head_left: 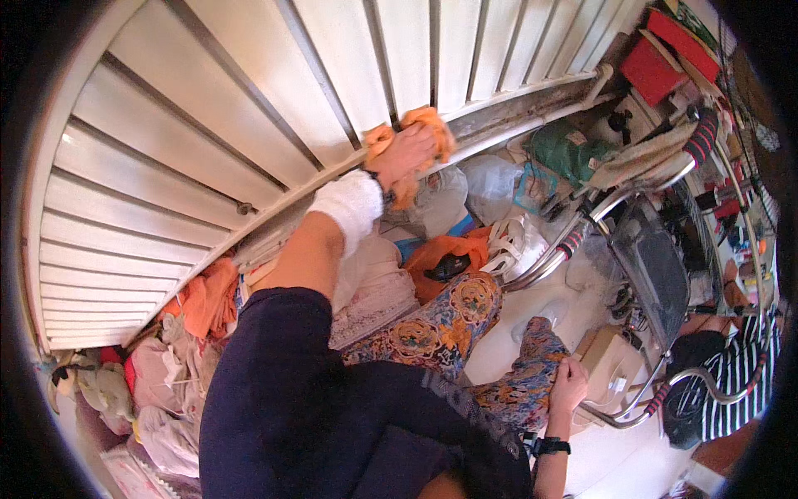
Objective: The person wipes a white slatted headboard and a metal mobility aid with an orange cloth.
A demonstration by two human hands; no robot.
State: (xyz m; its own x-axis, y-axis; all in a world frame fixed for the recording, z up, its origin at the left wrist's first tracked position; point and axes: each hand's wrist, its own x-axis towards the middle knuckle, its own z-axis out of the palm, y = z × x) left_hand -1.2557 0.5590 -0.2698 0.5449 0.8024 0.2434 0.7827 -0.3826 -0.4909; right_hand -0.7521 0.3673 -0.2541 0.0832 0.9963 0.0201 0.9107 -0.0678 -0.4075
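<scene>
My left hand (408,153), with a white band at the wrist, presses a crumpled orange cloth (441,134) against the lower edge of a white slatted panel (349,62). The cloth spreads around my fingers, and one end hangs below my palm. Curled fingers and a black wristwatch mark my right hand (568,382), which rests against the leg of my patterned trousers (530,380). Nothing shows between those fingers. Under my left forearm lies a pale textured cushion or folded fabric (380,299).
A metal-framed folding chair (648,262) stands at right, a towel (642,156) over its frame. Plastic bags (492,181), an orange bag (430,262) and a cardboard box (608,362) crowd the floor. Heaped clothes (168,380) lie at left. A person in striped clothing (739,374) is at far right.
</scene>
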